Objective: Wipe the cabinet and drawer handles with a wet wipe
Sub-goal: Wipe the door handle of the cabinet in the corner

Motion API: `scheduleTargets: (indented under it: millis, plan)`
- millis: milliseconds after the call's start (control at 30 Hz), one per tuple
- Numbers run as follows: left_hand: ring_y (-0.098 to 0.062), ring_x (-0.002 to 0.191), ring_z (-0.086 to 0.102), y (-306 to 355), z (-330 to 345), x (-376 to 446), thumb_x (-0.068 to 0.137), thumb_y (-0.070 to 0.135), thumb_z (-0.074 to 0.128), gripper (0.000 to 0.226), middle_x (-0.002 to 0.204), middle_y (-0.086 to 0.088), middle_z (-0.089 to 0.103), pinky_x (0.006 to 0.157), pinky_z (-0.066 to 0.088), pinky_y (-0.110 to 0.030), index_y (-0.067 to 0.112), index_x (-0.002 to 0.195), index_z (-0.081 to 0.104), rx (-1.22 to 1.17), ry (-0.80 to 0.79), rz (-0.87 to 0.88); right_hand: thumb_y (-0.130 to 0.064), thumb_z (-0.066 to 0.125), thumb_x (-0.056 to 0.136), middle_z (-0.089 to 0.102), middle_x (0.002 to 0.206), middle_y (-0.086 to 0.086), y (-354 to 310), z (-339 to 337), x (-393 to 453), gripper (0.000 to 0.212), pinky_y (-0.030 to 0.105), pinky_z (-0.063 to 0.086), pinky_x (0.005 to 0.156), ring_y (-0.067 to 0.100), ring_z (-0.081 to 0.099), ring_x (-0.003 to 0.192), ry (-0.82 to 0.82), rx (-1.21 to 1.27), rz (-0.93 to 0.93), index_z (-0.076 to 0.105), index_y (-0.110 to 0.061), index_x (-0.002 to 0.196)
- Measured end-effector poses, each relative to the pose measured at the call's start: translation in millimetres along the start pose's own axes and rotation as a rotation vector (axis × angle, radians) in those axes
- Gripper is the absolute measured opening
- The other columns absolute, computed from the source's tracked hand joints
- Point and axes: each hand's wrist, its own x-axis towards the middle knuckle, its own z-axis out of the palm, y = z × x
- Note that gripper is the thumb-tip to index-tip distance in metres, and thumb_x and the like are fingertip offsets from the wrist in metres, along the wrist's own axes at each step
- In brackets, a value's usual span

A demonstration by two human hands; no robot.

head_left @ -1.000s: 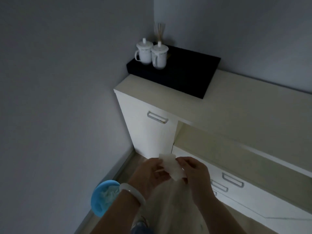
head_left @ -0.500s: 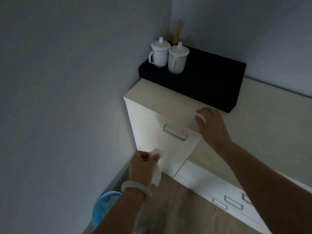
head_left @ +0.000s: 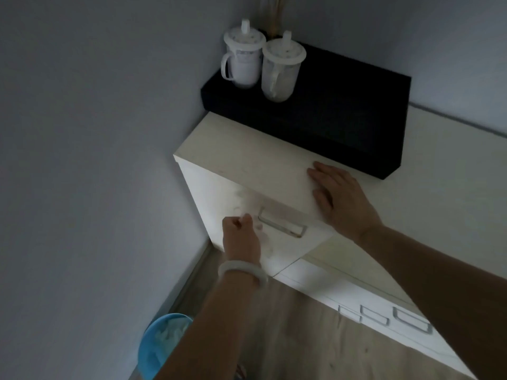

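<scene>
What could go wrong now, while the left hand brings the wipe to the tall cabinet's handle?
1. The left hand is closed just beside the cabinet handle; the wipe is barely visible in the dim light, so it may miss part of the bar.
2. The right hand presses flat on the cabinet top; a hard push might shake the two lidded cups on the black box.

I am looking down into a dim room corner where two plain grey walls (head_left: 82,133) meet. A pale cream cabinet (head_left: 247,160) fills the corner, with a black box (head_left: 343,119) on top carrying two white lidded mugs (head_left: 244,61). Below lie a light wood floor (head_left: 301,338) and a blue bin (head_left: 162,344).
</scene>
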Motion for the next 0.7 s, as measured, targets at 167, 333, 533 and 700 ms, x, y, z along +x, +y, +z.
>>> scheduleTargets:
  millis: [167,333,533,700]
  plan:
    - [-0.018,0.094,0.064,7,8,-7,0.103,0.036,0.036,0.042,0.097,-0.006,0.069,0.087,0.051,-0.037,0.008,0.090,0.066,-0.394,-0.129,-0.235,-0.043,0.028,0.097,0.037,0.151,-0.003,0,1,1,0.053,0.038,0.028,0.114,0.020,0.034,0.135,0.020,-0.020,-0.005,0.039,-0.023,0.145]
    - [-0.019,0.089,0.065,-1,11,4,0.088,0.027,0.068,0.023,0.095,-0.008,0.068,0.077,0.056,-0.034,0.008,0.098,0.062,-0.313,-0.104,-0.228,-0.042,0.027,0.097,0.037,0.151,-0.003,-1,-1,1,0.054,0.040,0.029,0.113,0.020,0.033,0.135,0.021,-0.024,-0.001,0.039,-0.022,0.145]
    - [-0.016,0.073,0.060,-7,23,8,0.087,0.035,0.067,0.016,0.073,0.003,0.065,0.091,0.051,-0.044,0.020,0.085,0.070,-0.164,-0.117,-0.207,-0.042,0.027,0.097,0.035,0.152,-0.003,-1,-1,0,0.054,0.037,0.025,0.113,0.019,0.031,0.135,0.023,-0.027,0.002,0.038,-0.022,0.146]
    - [-0.009,0.066,0.063,-15,22,-1,0.081,0.027,0.076,0.015,0.080,0.002,0.074,0.058,0.050,-0.022,0.015,0.087,0.077,-0.452,-0.155,-0.381,-0.042,0.027,0.096,0.034,0.153,-0.003,-2,0,0,0.054,0.038,0.025,0.113,0.019,0.030,0.136,0.015,-0.027,0.008,0.037,-0.023,0.146]
